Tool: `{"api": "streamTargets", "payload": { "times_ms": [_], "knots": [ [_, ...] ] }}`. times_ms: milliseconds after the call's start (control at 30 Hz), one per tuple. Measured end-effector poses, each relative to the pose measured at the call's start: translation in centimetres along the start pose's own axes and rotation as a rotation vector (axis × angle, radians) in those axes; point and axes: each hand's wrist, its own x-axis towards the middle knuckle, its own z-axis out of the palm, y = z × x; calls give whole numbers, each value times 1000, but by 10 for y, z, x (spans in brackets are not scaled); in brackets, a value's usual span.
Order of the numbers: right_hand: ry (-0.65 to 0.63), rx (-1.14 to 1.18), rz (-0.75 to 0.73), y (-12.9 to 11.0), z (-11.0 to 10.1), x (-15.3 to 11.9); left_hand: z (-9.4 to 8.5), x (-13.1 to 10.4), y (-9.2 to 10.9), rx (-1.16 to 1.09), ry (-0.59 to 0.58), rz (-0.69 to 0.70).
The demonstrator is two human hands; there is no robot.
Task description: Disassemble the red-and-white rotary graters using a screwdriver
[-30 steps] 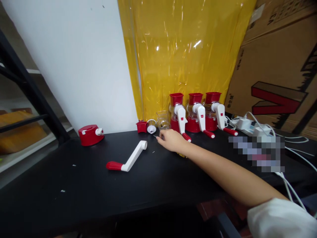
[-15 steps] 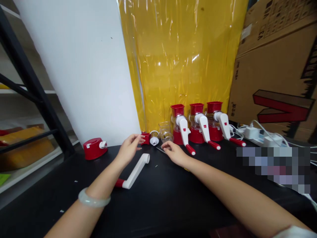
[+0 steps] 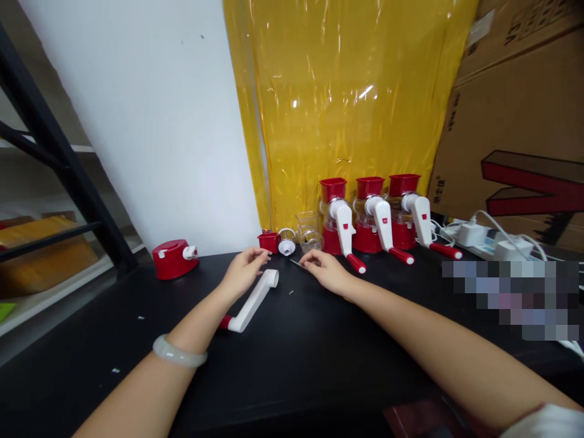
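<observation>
Holding a thin rod in a nearly closed pinch, the R hand in head cam is palm down, its forearm entering from lower R, w/ the rod's free end pointing left, in front of the grater drum. The L hand has fingers slightly bent & apart from thumb, w/ nothing visible btw. them; it is just beside the white crank, which lies on the black table, but contact I can't tell.
</observation>
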Motion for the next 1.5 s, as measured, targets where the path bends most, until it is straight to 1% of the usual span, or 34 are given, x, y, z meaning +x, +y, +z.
{"api": "streamTargets", "payload": {
  "times_ms": [67,133,167,233,300,400,500,567,633,700,800,900,967,1033,1133,1200,1300,1400,1500],
  "knots": [
    [15,-7,-17,-1,-1,0,-2,0,-4,198,39,33],
    [44,-3,-48,-2,-1,-1,-4,-3,-6,459,42,62],
    [62,-1,-72,-2,0,-2,-3,-6,-7,584,13,64],
    [101,-10,-142,-3,0,-4,-1,-11,-7,781,-83,55],
    [129,-52,-233,-5,0,-7,2,-15,-7,899,-150,63],
    [152,-132,-357,-8,-2,-12,6,-15,-9,967,-166,85],
    [161,-187,-424,-11,-3,-15,6,-13,-10,927,-175,80],
    [163,-199,-439,-13,-4,-17,7,-13,-8,842,-139,62],
    [163,-197,-446,-16,-4,-19,9,-15,-4,716,-91,80],
    [150,-186,-450,-19,-4,-21,12,-19,1,581,-57,169],
    [85,-129,-419,-26,-1,-26,17,-26,7,447,-19,377],
    [-32,-18,-313,-30,4,-31,22,-33,9,395,4,535],
    [-106,86,-234,-32,9,-33,24,-37,8,379,7,609],
    [-150,189,-188,-32,13,-35,26,-41,5,379,4,680],
    [-154,304,-156,-33,19,-38,30,-43,0,413,33,778],
    [-142,365,-136,-34,23,-40,32,-42,-1,449,91,855],
    [-121,415,-118,-34,28,-42,35,-40,0,472,154,1026],
    [-86,427,-98,-33,30,-44,39,-41,4,482,128,1137],
    [-55,401,-84,-33,31,-45,41,-44,7,500,118,1164]
  ]
}}
